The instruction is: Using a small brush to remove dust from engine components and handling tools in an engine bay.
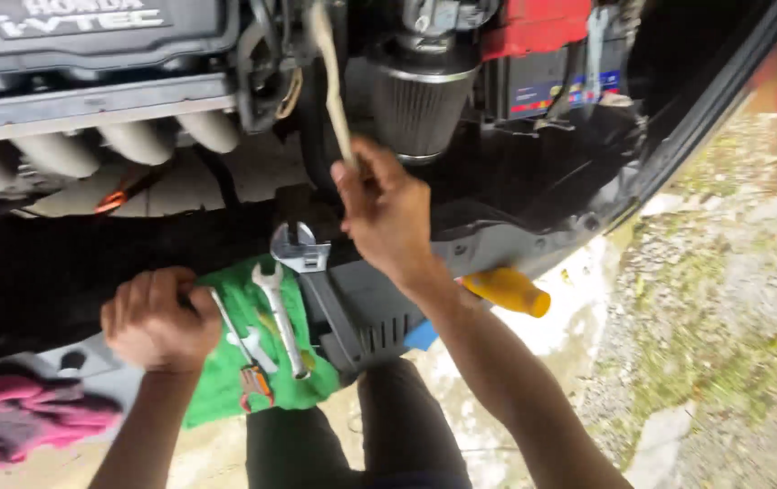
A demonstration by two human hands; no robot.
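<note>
I look down into an open car engine bay. My right hand (386,213) is raised over the front panel and shut on a thin pale rod or stick (331,81) that runs up into the bay beside a conical air filter (418,109). My left hand (160,319) is closed in a fist and rests on the edge of a green cloth (234,398) spread on the front panel. What the fist holds, if anything, is hidden. On the cloth lie a combination spanner (281,317) and pliers with orange grips (242,349). An adjustable wrench (311,276) lies beside them.
A yellow-handled tool (508,292) sticks out right of my forearm. A pink rag (17,417) lies at the lower left. Pale intake pipes (90,145) and an engine cover sit at the top left, a battery (551,81) at the top right. Wet gravel ground (714,317) lies to the right.
</note>
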